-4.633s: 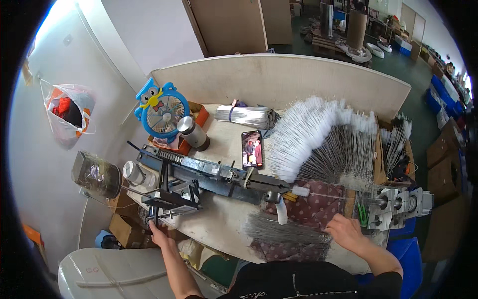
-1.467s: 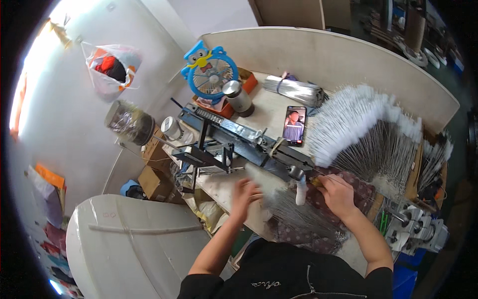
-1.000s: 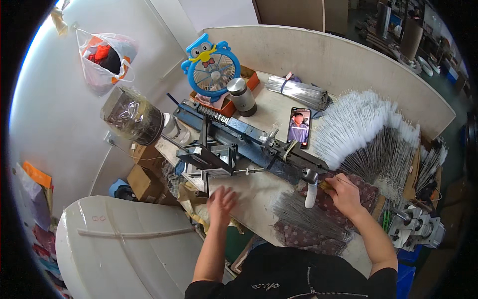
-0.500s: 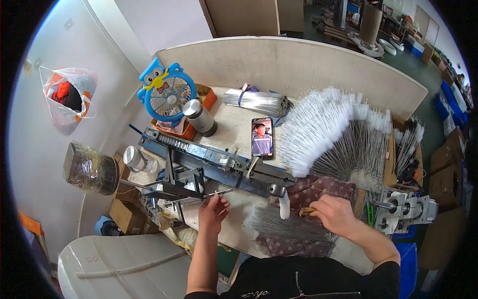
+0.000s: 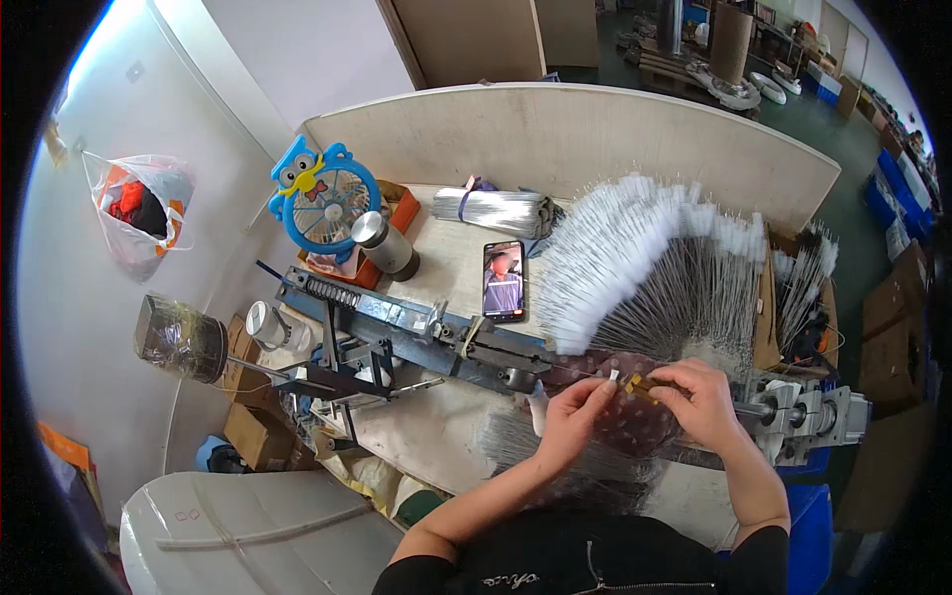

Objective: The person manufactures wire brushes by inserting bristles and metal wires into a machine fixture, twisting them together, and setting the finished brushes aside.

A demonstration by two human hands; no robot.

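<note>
Both hands moved together, left hand [image 5: 573, 424] and right hand [image 5: 696, 401] pinching small yellow piece [image 5: 640, 386]; cluttered workbench [image 5: 451, 260], workshop floor behind

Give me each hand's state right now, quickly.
Left hand: fingers pinched on a thin wire at the machine.
Right hand: closed on a small yellowish piece.

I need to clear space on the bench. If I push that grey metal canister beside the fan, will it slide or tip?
The canister is tall for its base and already looks tilted, so a push near its top would probably tip it. Being round, it could then roll toward the phone. Its metal look suggests some weight; push low.
</note>
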